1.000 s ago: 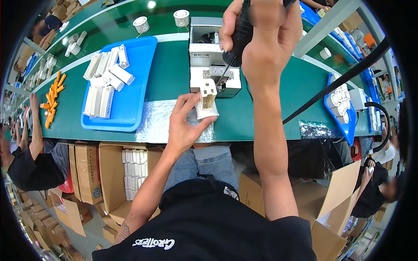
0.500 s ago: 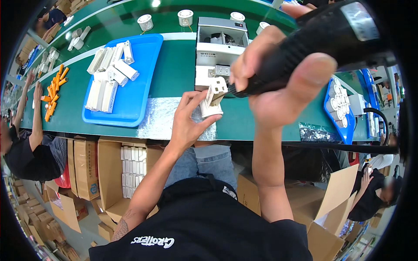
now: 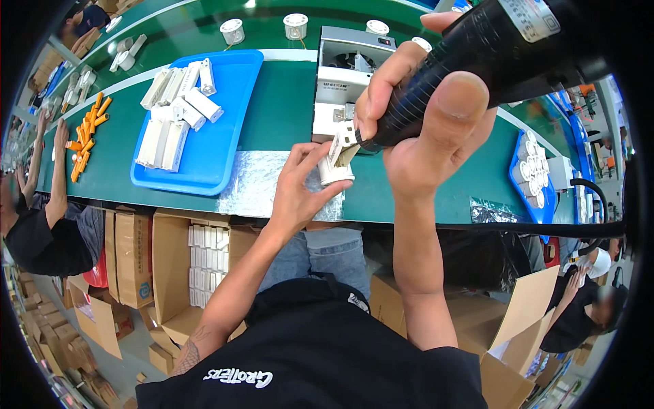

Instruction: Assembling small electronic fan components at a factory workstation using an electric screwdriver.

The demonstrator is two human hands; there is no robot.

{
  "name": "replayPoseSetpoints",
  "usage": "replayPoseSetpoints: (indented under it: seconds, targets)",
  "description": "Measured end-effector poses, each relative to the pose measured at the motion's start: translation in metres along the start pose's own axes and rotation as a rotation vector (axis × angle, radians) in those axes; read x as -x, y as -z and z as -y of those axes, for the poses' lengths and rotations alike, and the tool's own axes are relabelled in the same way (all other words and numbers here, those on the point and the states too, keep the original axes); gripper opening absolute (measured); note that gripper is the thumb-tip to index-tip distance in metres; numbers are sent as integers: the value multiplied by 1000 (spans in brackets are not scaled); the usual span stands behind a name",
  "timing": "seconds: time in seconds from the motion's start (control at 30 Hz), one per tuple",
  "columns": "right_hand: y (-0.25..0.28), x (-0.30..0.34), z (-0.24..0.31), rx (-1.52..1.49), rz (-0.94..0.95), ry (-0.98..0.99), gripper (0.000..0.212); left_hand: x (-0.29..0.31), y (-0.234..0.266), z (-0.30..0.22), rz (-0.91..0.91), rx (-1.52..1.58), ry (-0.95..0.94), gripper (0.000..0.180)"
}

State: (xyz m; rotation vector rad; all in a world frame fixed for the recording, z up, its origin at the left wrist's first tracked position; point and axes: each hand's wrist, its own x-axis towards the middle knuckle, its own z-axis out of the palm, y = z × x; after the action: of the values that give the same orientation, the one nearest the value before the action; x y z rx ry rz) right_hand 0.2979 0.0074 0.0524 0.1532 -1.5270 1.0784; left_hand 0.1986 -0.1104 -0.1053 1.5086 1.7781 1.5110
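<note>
Gripping a black power driver (image 3: 494, 58) in curled fingers, the right hand (image 3: 424, 161) has its nose at the white housing (image 3: 335, 174) — tip hidden — which the left hand (image 3: 295, 194) pinches between thumb and fingers; probably a screw-driving step, the next move calling for steadiness, with a grey-white machine (image 3: 332, 112) just beyond

The power tool (image 3: 477, 58) looks ribbed plastic, the tray (image 3: 221, 146) smoother.

Slants the bare left forearm (image 3: 238, 286), tattooed toward its lower end, inward, curving thumb and fingers of the left grip (image 3: 298, 191) into a pinch. Points the bare right forearm (image 3: 422, 266) almost straight ahead, holding the right grip (image 3: 439, 140) higher than the left, with fingers curled and thumb extended.
</note>
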Motion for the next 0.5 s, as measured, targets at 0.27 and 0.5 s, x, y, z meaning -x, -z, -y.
replayPoseSetpoints:
  seconds: [0.27,0.5]
  targets:
    - [-3,2,-9,-26,25,23,60,1,1,3,16,-14,-6,69]
    - [-2,8,-5,62,1,35,57,1,-1,1,18,16,-5,68]
